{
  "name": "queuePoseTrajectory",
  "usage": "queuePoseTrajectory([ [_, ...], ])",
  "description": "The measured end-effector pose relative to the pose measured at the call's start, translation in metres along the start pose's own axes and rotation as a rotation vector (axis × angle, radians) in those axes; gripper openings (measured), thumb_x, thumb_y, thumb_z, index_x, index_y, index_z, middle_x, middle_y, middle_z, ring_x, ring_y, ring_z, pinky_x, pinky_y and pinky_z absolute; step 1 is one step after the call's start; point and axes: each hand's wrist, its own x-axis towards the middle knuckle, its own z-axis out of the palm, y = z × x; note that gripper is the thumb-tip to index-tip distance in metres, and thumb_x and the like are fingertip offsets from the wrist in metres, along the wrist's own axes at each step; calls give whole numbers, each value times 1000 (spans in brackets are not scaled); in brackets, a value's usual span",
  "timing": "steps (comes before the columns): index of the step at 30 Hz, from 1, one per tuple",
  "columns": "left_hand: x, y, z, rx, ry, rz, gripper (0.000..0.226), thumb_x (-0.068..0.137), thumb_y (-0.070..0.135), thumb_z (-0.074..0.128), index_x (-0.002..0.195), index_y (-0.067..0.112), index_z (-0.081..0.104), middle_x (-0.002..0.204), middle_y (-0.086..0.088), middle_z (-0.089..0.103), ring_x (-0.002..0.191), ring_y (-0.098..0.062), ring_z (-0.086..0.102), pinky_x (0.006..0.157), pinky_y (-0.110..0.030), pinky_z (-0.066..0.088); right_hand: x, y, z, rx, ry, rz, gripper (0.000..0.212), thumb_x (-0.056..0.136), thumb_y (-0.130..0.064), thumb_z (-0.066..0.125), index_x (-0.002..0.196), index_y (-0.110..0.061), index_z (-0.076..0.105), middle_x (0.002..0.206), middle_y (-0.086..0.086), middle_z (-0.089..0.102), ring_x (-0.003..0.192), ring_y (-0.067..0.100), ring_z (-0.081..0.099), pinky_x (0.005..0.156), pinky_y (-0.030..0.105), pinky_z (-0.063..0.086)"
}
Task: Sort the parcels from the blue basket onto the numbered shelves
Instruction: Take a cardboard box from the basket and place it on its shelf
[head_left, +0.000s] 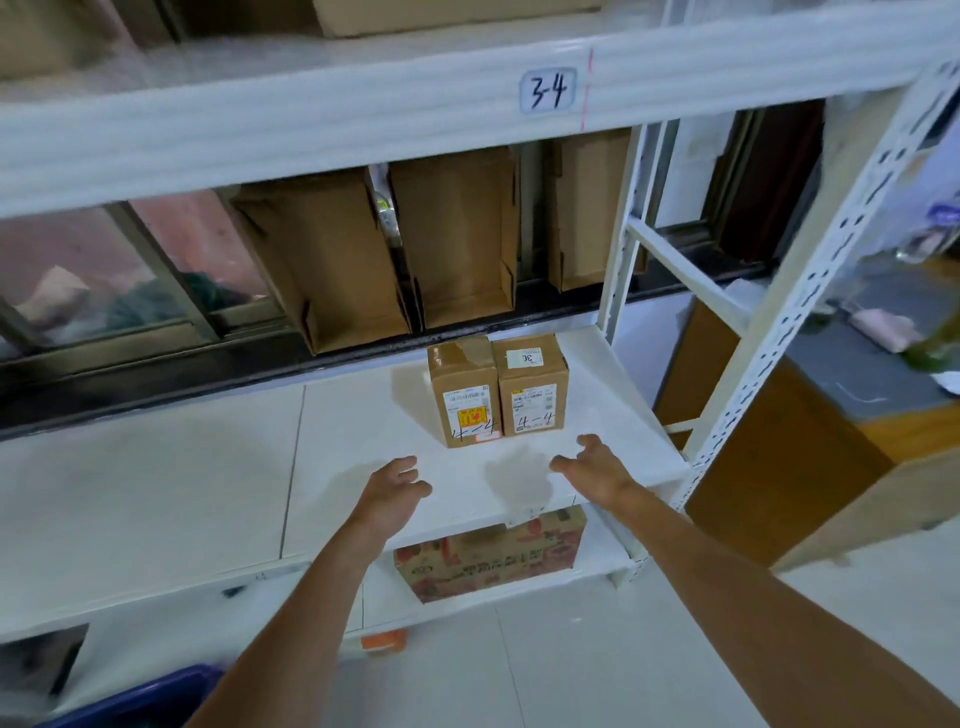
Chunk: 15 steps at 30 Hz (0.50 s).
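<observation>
Both hands are hovering over the white shelf (363, 415), the left hand (397, 480) and the right hand (592, 470) each open with loosely spread fingers and holding nothing. Two small cardboard parcels are standing upright just beyond the fingertips, touching side by side: the left parcel (465, 400) and the right parcel (530, 389). A corner of the blue basket (156, 696) is showing at the lower left, well apart from them.

The step appears to be settling this pair on its level. Doing it well probably means nudging both parcels square with flat fingers, keeping the labelled faces turned outward, and checking each handwritten number against the shelf tag.

Both parcels are carrying "4-4" in black marker beneath printed barcode labels too small to read. The left one is also bearing a red-and-yellow sticker, illegible; the right one is showing a top sticker, upside down, reading roughly "3C". The tag (548, 89) on the beam above is reading "3-4", suggesting that this lower level is 4-4. A carton (488, 556) underneath is showing red print, unreadable.
</observation>
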Motion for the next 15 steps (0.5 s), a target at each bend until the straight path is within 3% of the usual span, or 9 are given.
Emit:
queuePoseTrajectory([
  [6, -106, -5, -4, -49, 63, 86, 47, 92, 10, 67, 138, 13, 57, 136, -9, 59, 122, -24, 57, 101, -34, 44, -94, 0, 10, -116, -108, -164, 60, 94, -37, 62, 146, -15, 41, 145, 11, 48, 118, 27, 58, 87, 30, 50],
  [9, -169, -23, -4, -21, 85, 102, 40, 93, 11, 67, 133, 13, 62, 130, -6, 62, 117, -20, 58, 93, -26, 42, -146, 2, 14, -185, -144, -275, 56, 94, -41, 59, 143, -17, 46, 143, 10, 49, 120, 28, 58, 99, 38, 49],
  [12, -232, -52, -4, 6, 146, 117, 26, 94, -3, 62, 118, 4, 63, 114, -11, 63, 108, -23, 58, 78, -21, 46, -197, 6, 24, -252, -204, -368, 53, 96, -42, 56, 143, -20, 47, 143, 6, 48, 123, 25, 55, 95, 36, 46],
  [15, -288, -84, -14, 101, 231, 106, 31, 92, -8, 61, 122, 0, 62, 111, -14, 65, 102, -24, 59, 82, -27, 47, -244, 5, 39, -304, -264, -442, 53, 95, -37, 55, 143, -17, 47, 142, 6, 51, 125, 25, 52, 97, 36, 45],
])
